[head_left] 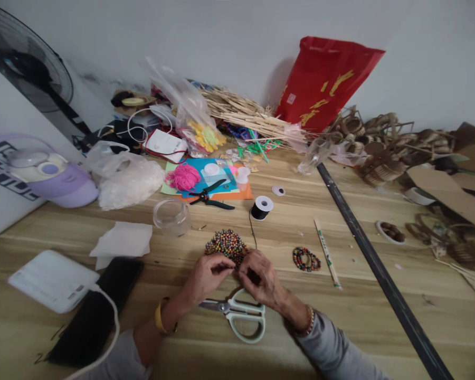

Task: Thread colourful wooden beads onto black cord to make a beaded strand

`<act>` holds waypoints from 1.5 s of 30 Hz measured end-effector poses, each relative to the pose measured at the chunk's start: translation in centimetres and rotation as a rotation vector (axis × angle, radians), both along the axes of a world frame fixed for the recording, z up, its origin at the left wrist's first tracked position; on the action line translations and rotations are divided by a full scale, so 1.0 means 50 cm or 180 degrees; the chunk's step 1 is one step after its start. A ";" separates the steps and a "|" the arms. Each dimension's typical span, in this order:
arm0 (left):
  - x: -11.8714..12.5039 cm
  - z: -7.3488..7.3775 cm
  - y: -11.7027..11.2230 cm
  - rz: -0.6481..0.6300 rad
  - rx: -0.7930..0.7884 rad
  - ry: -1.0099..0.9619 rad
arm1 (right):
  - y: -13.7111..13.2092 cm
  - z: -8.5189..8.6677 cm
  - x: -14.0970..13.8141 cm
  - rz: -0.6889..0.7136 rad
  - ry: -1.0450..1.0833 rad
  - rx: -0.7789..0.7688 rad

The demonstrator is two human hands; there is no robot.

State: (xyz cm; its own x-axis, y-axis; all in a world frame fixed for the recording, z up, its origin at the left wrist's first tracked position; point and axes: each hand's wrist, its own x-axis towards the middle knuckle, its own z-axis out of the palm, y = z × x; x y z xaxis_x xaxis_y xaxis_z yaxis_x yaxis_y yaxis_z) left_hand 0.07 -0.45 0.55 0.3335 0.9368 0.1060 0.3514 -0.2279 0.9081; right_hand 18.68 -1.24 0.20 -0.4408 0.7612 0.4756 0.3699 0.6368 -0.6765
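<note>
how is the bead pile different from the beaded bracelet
The bead pile is a loose heap, while the beaded bracelet is looped. The bead pile spreads wider than the beaded bracelet. The bead pile sits right by the hands; the beaded bracelet lies apart, to their right. Both show small multicoloured beads on the table.

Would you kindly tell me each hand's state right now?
Left hand: fingers pinched closed; anything held is too small to tell.
Right hand: fingers curled closed; anything held unclear.

Scissors [232, 304] before beads [225, 245], bracelet [306, 268] right
</note>
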 end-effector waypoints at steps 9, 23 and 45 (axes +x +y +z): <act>0.001 0.000 0.000 -0.0047 0.0162 0.0022 | 0.000 -0.007 0.001 -0.0002 -0.0013 -0.0008; 0.001 -0.001 0.001 -0.0108 0.0278 -0.0135 | 0.000 -0.001 -0.001 -0.0018 -0.0010 -0.0001; 0.001 -0.021 0.001 -0.0258 0.0318 -0.0298 | 0.001 -0.008 0.000 0.0066 0.0022 0.0002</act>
State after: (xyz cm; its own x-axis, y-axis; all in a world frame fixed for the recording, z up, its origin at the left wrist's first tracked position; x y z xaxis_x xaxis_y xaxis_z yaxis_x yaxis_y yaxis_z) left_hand 0.12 -0.39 -0.48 0.3919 0.8904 0.2315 0.2432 -0.3430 0.9073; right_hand 18.66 -1.20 -0.19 -0.4532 0.7517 0.4791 0.3517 0.6447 -0.6787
